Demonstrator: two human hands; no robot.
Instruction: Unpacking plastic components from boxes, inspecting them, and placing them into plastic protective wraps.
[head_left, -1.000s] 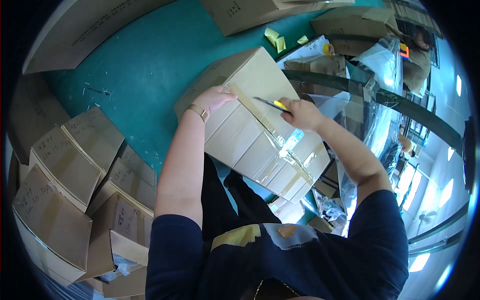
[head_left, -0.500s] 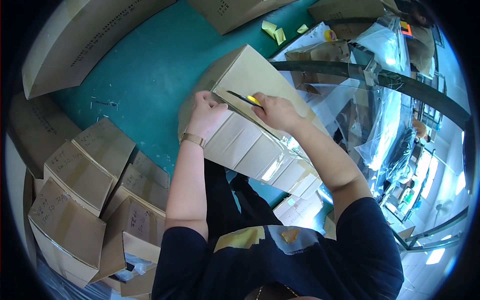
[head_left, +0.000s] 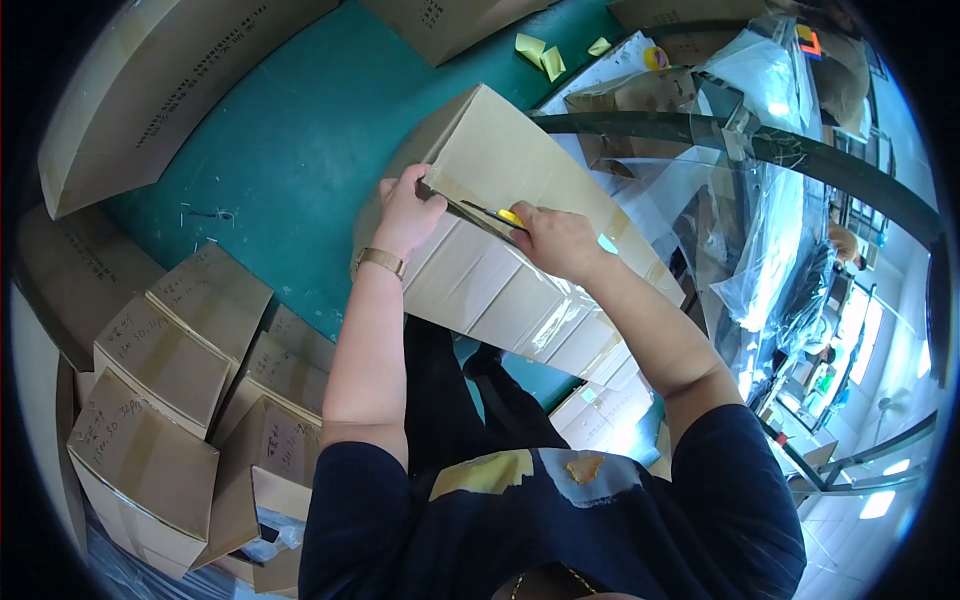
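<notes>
In front of me stands a large brown cardboard box (head_left: 530, 150), tilted in view, with smaller pale cartons (head_left: 490, 290) seen along its near side. My left hand (head_left: 408, 205) grips the box's top edge at the near left corner, where a narrow dark gap shows under the flap. In my right hand (head_left: 555, 238) is a utility knife (head_left: 510, 216) with a yellow and black handle. Its dark blade points left along the box's near top edge, close to the gap. Whether the blade touches the cardboard I cannot tell.
The green work surface (head_left: 290, 130) carries yellow paper scraps (head_left: 552, 62) at the far side. Several closed brown boxes (head_left: 150, 440) are stacked at the left. A large box (head_left: 170, 90) stands far left. A dark metal rail (head_left: 800, 165) with clear plastic film (head_left: 770, 270) lies to the right.
My right hand has moved slightly down and right with the knife, its blade now nearer the edge. My left hand's fingers have shifted up onto the corner, and the gap there looks wider.
</notes>
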